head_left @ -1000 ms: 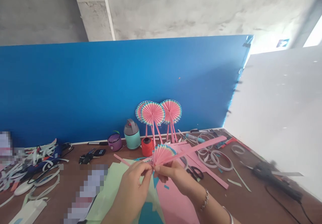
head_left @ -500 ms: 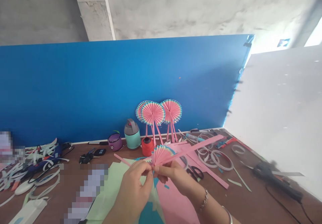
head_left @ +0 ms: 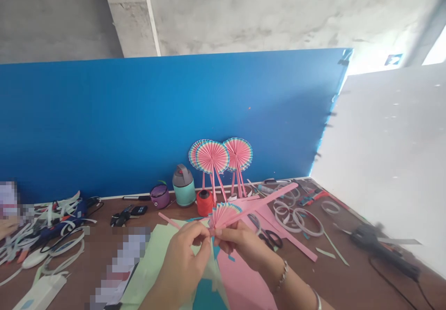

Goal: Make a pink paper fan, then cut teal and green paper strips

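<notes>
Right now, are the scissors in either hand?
No, the scissors lie on the table, while the left hand and right hand hold a pink paper fan.

Bright, diffuse daylight; glare came from the opening at upper right and washed out the white board; the blue board kept strong colour; shadows on the table were soft; the fan stayed fairly sharp; the black tool was blurred; wide-angle distortion bent the frame edges; pixelated patches hid parts of the lower left.
</notes>
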Demonstrator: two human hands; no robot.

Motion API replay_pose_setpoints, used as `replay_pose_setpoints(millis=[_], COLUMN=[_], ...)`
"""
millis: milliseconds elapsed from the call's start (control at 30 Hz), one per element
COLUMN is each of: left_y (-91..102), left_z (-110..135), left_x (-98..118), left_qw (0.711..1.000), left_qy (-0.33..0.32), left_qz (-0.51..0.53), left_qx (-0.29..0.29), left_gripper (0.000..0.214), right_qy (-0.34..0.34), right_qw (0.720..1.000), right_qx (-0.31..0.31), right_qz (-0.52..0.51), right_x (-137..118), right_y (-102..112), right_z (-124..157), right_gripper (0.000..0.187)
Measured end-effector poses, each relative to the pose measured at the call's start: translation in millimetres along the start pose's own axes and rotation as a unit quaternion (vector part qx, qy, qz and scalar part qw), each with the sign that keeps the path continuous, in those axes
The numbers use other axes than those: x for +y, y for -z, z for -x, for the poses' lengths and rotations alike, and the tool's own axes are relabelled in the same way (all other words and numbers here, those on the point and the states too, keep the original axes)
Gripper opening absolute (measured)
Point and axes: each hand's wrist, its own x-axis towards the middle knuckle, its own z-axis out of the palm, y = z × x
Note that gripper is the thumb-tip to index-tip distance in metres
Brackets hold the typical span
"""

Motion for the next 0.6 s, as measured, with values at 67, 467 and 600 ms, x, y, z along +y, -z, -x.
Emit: replay_pose_setpoints(millis=[67, 467, 600], left_y=[0.6, -4.3, -5.0], left_z=[-1, -2, -1], left_x=[-1, -12, -10], left_qw=[1.0, 0.999, 0.997], left_qy=[-0.002, 0.015, 0.01], left_qz=[-0.009, -0.041, -0.069], left_qx=[0.005, 0.003, 0.013], left_gripper=[0.018, 0.022, 0.023], right_qy=[0.006, -0.012, 0.001], right_qw=[1.0, 0.996, 0.996], right_qx=[-0.001, 0.058, 0.054], right_qz=[-0.018, 0.061, 0.077], right_x=[2, -7, -4], right_y=[2, -8, -9], right_z=[-2, 2, 2], right_gripper=[0.026, 0.034, 0.034])
